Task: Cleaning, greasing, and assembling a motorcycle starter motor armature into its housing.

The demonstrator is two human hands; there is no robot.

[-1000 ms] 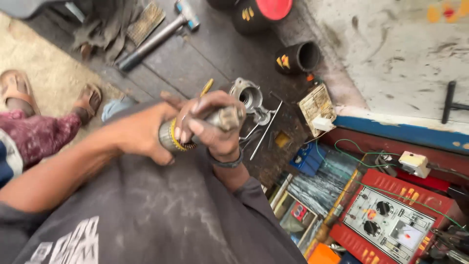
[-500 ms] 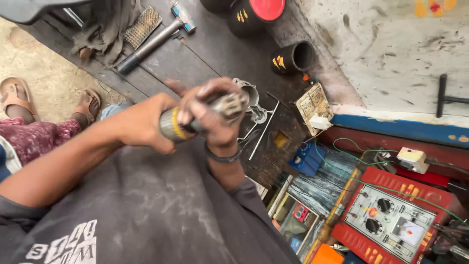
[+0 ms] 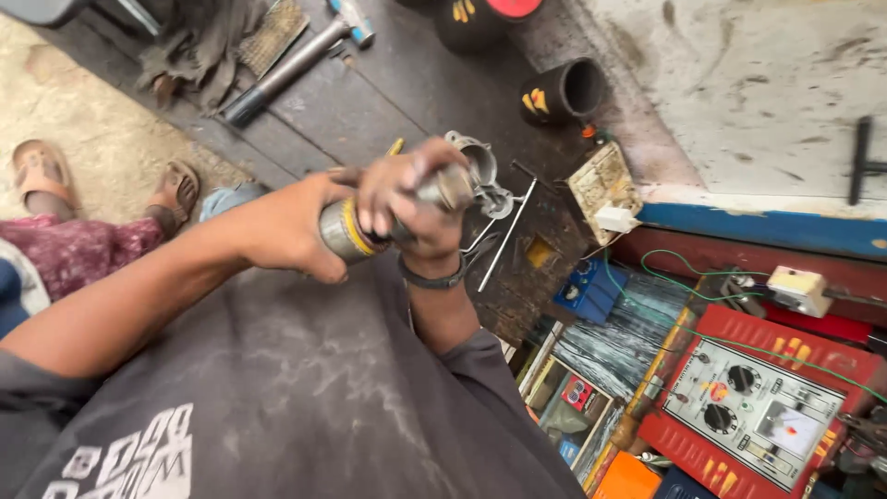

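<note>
Across the lower left of the frame, shirt: a dark grey shirt (image 3: 277, 407) with pale print fills the foreground, both forearms reaching up from it toward the middle.
Counter: a dark, stained wooden counter (image 3: 370, 92) runs from the upper left down to the centre right, under the hands.
Wall: a grimy pale wall (image 3: 739, 92) takes the upper right, with a blue band along its foot.
Red unit: a red box with a grey dial panel (image 3: 753, 407) sits at the lower right, a green wire looping over it.
Left hand: the left hand (image 3: 291, 226), centre left, is wrapped around the rear of the metal cylinder (image 3: 344, 229), clamped on it.
Right hand: the right hand (image 3: 411, 203), just right of centre, is closed over the cylinder's front end, fingers curled down; a dark band rings the wrist. The two hands are together, almost touching.
Cylinder: it is held in the air above the counter, at the middle of the frame, lying roughly level; a yellow ring shows between the hands.
Hammer: a metal-handled hammer (image 3: 296, 60) lies at the upper left.
Black cup: a black tube with a yellow mark (image 3: 559, 92) lies on its side at the top centre.
Metal fitting: a grey casting (image 3: 476, 166) rests on the counter just behind the right hand.
Feet: two sandalled feet (image 3: 102, 185) of another person stand at the far left.
</note>
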